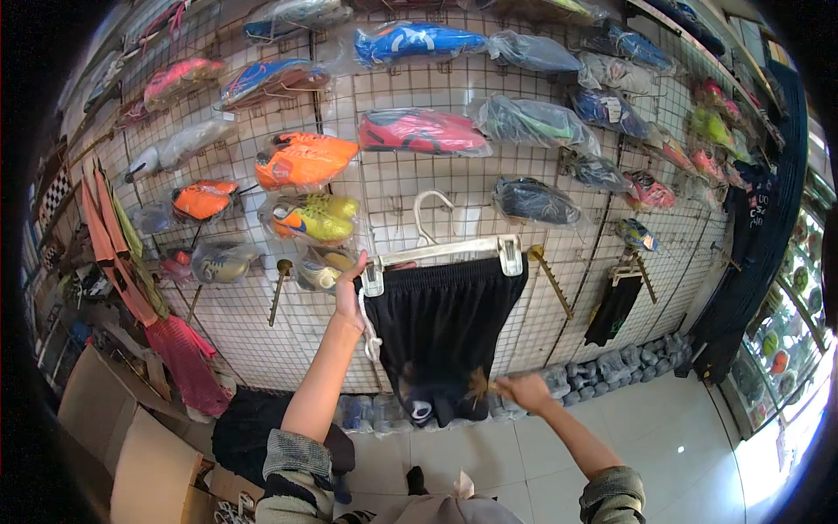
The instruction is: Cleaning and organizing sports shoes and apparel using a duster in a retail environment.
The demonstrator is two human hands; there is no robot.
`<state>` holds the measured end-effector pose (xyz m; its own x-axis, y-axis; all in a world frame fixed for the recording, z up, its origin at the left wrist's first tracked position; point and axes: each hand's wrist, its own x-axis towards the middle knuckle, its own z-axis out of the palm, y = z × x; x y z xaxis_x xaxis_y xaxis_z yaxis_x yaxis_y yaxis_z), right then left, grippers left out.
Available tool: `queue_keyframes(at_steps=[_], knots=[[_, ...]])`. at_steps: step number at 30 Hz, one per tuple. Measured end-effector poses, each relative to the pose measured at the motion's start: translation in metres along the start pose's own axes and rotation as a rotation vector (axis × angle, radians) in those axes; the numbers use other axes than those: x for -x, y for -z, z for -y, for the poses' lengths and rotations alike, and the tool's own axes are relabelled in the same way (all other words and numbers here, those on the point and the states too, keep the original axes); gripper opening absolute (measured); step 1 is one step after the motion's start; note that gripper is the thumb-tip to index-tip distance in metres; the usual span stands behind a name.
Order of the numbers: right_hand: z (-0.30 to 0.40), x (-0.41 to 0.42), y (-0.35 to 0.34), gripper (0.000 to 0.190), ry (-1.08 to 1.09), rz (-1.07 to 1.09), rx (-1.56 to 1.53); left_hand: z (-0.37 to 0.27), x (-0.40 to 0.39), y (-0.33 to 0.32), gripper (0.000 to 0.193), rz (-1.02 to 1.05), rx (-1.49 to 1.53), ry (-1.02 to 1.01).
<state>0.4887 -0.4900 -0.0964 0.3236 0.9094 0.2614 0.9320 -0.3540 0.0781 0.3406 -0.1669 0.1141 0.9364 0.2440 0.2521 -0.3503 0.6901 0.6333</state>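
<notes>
My left hand (pixel 350 298) grips the left end of a white clip hanger (pixel 448 247), close to one clip. Black shorts (pixel 445 321) with an elastic waistband hang from its two clips. A white drawstring (pixel 370 331) dangles at the left side of the waistband, and a white emblem (pixel 421 411) shows low on one leg. In my right hand (pixel 529 392) is a small brush (pixel 481 385) with blurred tan bristles. The bristles overlap the lower right part of the shorts; whether they touch the cloth I cannot tell. The hanger's hook points up, unattached to the grid.
Ahead, a wire grid wall (pixel 419 177) carries several plastic-wrapped sports shoes (pixel 422 131). Brass-coloured display arms (pixel 553 281) stick out from it. Wrapped dumbbells (pixel 589 380) line its foot. Open cardboard boxes (pixel 150 465) stand lower left, and a glass display case (pixel 779 340) is at right.
</notes>
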Motion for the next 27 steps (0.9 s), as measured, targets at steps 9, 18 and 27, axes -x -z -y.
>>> queue_keyframes(at_steps=[9,18,27], knots=[[0.028,-0.010,0.010,0.022,0.253,-0.058,-0.181,0.013,0.018,0.038,0.053,-0.263,-0.153,-0.043],[-0.019,-0.159,0.104,0.016,-0.327,-0.705,-0.308,0.039,0.013,0.126,0.056,-0.291,0.069,0.099],[-0.067,-0.332,0.114,0.024,-0.261,-0.650,-0.265,0.031,-0.033,0.176,0.047,-0.331,0.170,0.151]])
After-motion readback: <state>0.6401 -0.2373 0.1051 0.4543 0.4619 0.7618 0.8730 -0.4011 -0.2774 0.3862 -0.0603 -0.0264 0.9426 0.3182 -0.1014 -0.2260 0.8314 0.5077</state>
